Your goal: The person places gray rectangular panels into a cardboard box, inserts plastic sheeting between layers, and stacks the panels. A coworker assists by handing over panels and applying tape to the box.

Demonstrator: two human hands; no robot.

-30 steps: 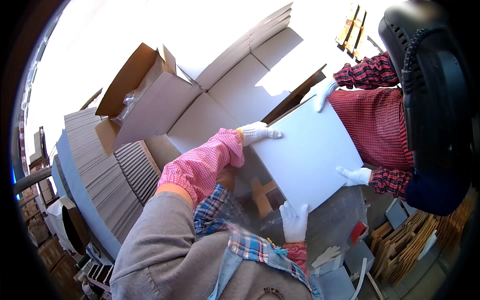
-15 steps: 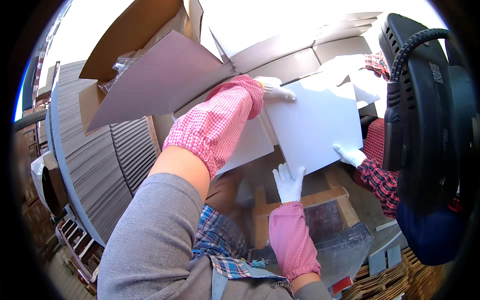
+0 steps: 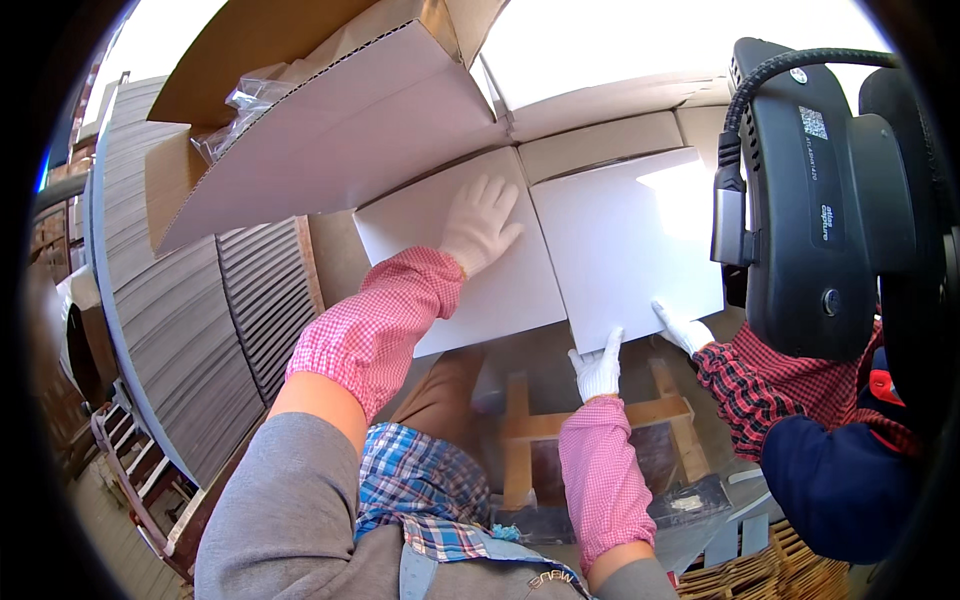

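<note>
Two white boxes with flat tops lie side by side ahead of me. My left hand [image 3: 483, 222], in a white glove, rests flat with fingers spread on the left white box [image 3: 500, 300]. At the near edge of the right white box [image 3: 625, 240], my gloved right hand [image 3: 598, 372] touches the box with its fingers apart. Beside it, a co-worker's gloved hand [image 3: 683, 330] touches the same box near its front right corner. Pink checked sleeves cover both my forearms.
An open brown carton [image 3: 340, 130] with clear plastic inside leans at the upper left. Stacked grey sheets [image 3: 180, 290] stand at left. A wooden frame [image 3: 600, 418] lies below my right hand. A black device with a cable [image 3: 800, 210] blocks the right side.
My left hand has left the right box's far corner and moved onto the left box. The right box now sits squarely beside it. The co-worker's far hand is out of sight.
</note>
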